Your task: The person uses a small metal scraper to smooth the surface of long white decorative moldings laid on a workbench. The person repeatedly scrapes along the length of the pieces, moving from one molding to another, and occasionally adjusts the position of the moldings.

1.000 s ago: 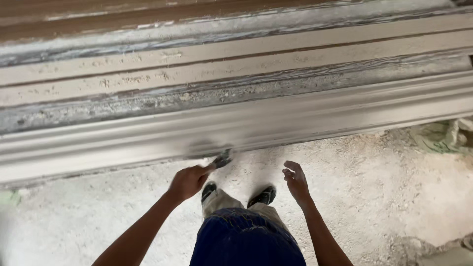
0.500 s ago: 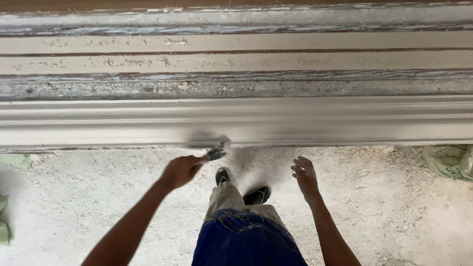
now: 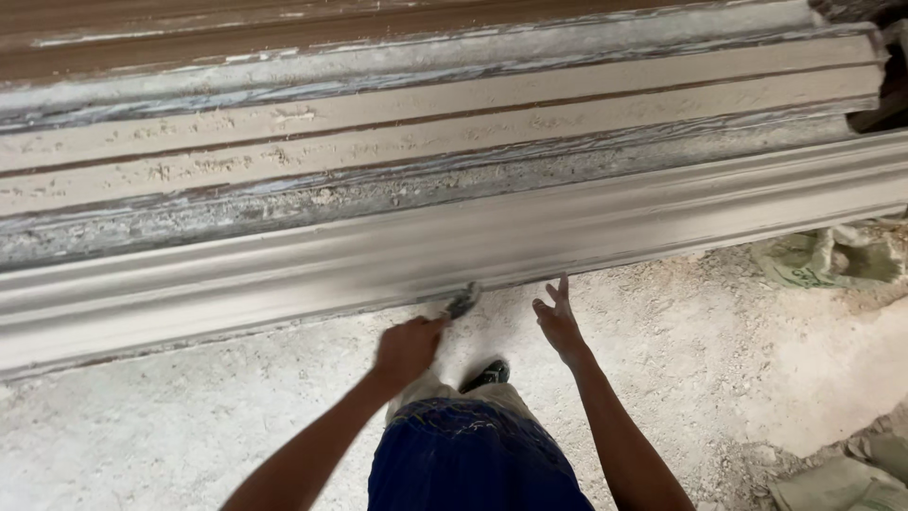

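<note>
**Tool at the lower edge of the grey moulding**

Shifted since half a second ago: moulding now slanting across the frame, up toward the right, instead of level; right hand (image 3: pixel 558 322) risen, fingertips now at the moulding's bottom edge.

Nearest, at bottom centre: blue trousers (image 3: pixel 468 464) and a dark shoe (image 3: pixel 487 374) on the pale, gritty floor (image 3: pixel 170 435). Just above, left hand (image 3: pixel 409 348) clamped in a fist on a small tool (image 3: pixel 462 301), its grey tip blurred, touching the underside of the long moulding (image 3: pixel 567 227). Right hand spread flat, fingers apart, holding nothing. Probably best done with light, even strokes along the length, tool kept flush to the profile, open hand steadying close by.

Moulding: smooth wet-looking grey, stepped and curved in section, running from left edge to right edge across the middle. Beyond it, rougher crumbly bands of beige and grey, then brown timber (image 3: pixel 284 19) along the top. Crumpled sacks (image 3: pixel 823 260) at the right edge.
</note>
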